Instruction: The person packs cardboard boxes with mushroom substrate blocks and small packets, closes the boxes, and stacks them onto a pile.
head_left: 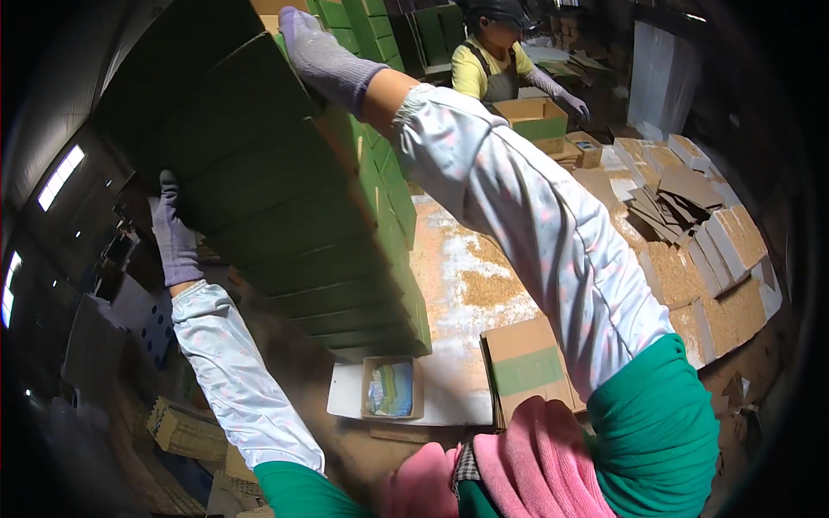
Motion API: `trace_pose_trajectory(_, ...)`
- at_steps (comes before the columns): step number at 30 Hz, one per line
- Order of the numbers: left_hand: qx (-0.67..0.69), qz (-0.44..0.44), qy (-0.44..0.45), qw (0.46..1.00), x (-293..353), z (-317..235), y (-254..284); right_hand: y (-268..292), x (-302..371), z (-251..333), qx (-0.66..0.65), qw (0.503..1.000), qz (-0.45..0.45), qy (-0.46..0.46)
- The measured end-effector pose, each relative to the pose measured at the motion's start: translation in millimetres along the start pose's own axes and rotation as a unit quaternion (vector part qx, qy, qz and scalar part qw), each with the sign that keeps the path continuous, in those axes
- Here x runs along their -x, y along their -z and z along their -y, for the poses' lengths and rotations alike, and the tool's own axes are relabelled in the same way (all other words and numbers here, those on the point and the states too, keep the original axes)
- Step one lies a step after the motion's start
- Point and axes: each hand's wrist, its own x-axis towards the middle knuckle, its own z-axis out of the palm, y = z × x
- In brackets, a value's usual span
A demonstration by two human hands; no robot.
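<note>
Tall in front of me rises a stack of green cardboard boxes. Both my arms are raised to a green box high on the stack. My left hand, in a purple-grey glove, presses against the left side of the upper boxes; its fingers are partly out of sight. My right hand, gloved the same way, reaches over the upper right edge near the box's top, with the fingertips partly hidden. The upper box leans or sits slightly askew above the others.
A co-worker in yellow stands behind an open green-brown box. Flattened cardboard and a small box with blue packets lie near me. Cardboard pieces and foam-like blocks are at the right.
</note>
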Motion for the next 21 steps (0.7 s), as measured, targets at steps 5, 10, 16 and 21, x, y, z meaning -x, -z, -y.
trace_pose_trajectory(5, 0.046, 0.038, 0.199, 0.978, -9, -35, 7, 26, 46, -31, -0.011, 0.996, 0.09, -0.02)
trace_pose_trajectory(10, 0.026, -0.122, 0.061, 0.99, 100, -114, -14, 149, 226, -81, -0.272, 0.949, 0.115, -0.112)
trace_pose_trajectory(16, -0.001, 0.671, 0.18, 0.72, 447, -210, -66, 324, 603, -187, 0.272, 0.692, 0.465, -0.481)
trace_pose_trajectory(21, -0.087, 0.677, 0.076, 0.727, 647, -227, -79, 361, 775, -184, 0.169, 0.855, 0.275, -0.407)
